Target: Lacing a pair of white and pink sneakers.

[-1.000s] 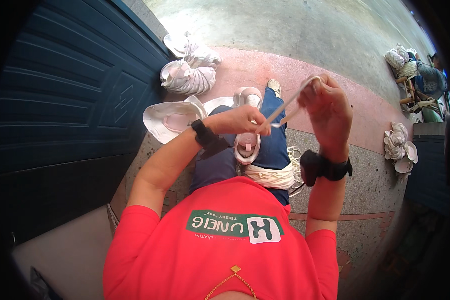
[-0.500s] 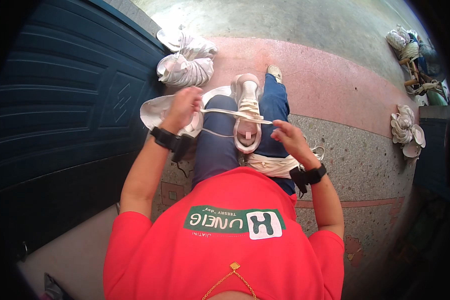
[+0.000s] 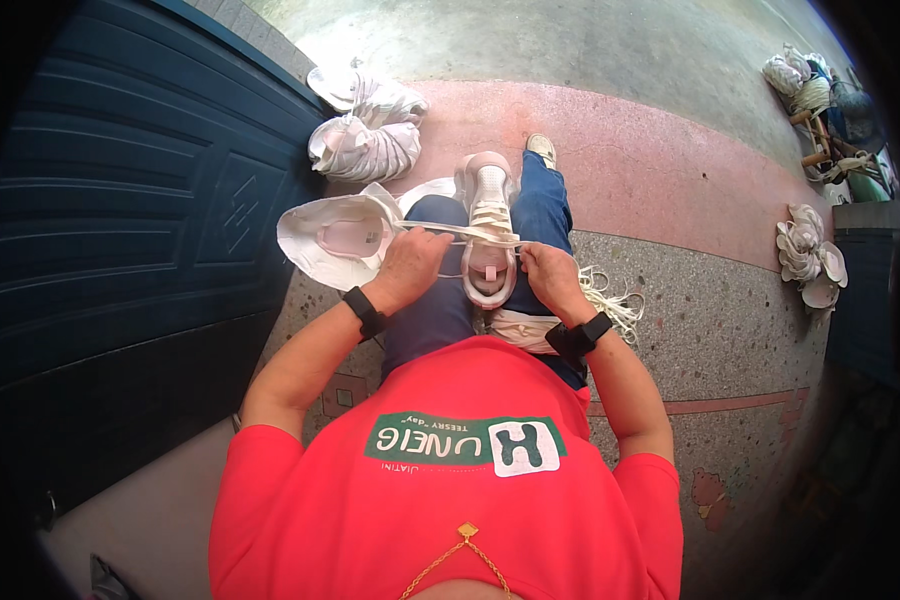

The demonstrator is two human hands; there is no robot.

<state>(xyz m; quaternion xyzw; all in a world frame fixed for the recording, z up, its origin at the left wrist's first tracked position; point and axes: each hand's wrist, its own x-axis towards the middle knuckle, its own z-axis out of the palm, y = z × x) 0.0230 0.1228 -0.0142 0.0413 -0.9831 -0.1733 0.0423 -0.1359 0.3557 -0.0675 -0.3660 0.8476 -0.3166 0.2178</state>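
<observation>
A pale sneaker rests on my thighs, toe pointing away, with a cream shoelace threaded through it and lying across its opening. Over my left thigh, my left hand is closed on the lace at the shoe's left side. My right hand pinches the lace close to the shoe's right edge, thumb and fingertips together. A bundle of cream laces lies across my right thigh, its loose ends spilling over to the right.
A white shoe upper sits by my left knee. Beyond it, piles of white shoe uppers lean near a dark blue door panel. More white pieces and a cluttered heap are at the right.
My left hand has come down and inward toward the shoe. My right hand has moved in to the shoe's right edge, its fingers now closed on the lace.
</observation>
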